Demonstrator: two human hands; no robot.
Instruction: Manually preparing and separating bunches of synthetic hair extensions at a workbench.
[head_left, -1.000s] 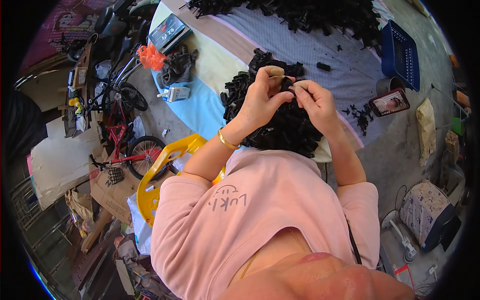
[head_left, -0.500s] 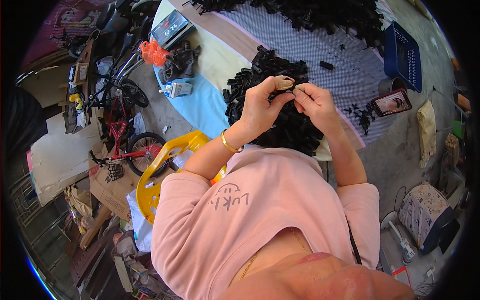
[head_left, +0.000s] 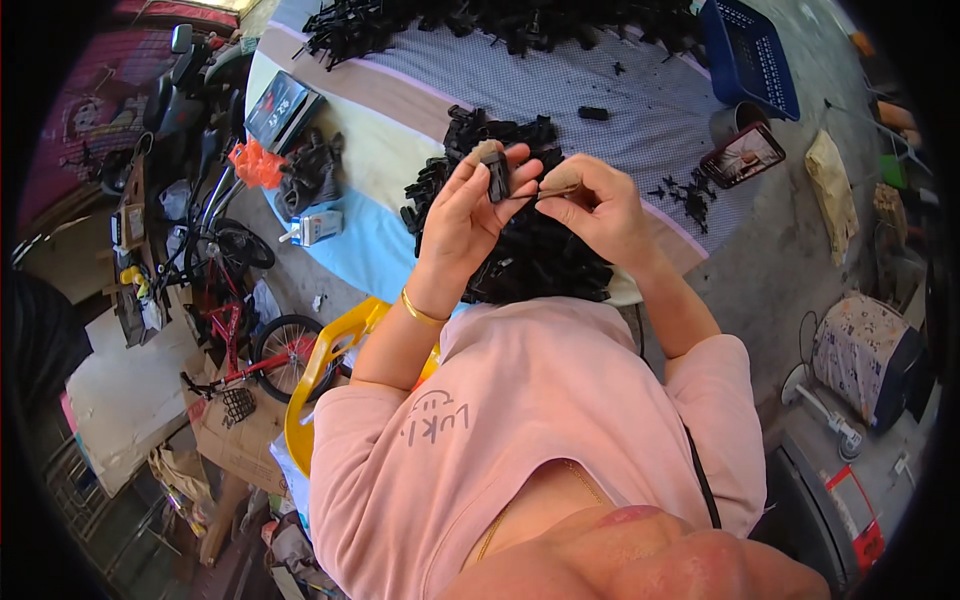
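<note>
My left hand (head_left: pixel 468 205) is turned palm up, its thumb holding a small black plastic part (head_left: pixel 497 178) against the fingers. My right hand (head_left: pixel 598 205) pinches a thin dark strip (head_left: pixel 532 194) that reaches toward the left fingers; whether it joins the black part I cannot tell. Beige wrapping covers a fingertip on each hand. Below both hands, close to my body, lies a heap of black plastic parts (head_left: pixel 535 255) on the cloth-covered table (head_left: pixel 400 110).
A bigger black heap (head_left: pixel 510 25) lies at the far side. To the right are small black pieces (head_left: pixel 688 203), a phone (head_left: pixel 743 156), a metal cup (head_left: pixel 735 122) and a blue basket (head_left: pixel 750 60). On the left are a box (head_left: pixel 283 110), an orange bag (head_left: pixel 257 163) and a carton (head_left: pixel 316 228).
My hands have moved slightly apart. The left has turned palm up, bringing the black part into sight, and the thin strip now shows at the right fingertips. The whole view has shifted.
</note>
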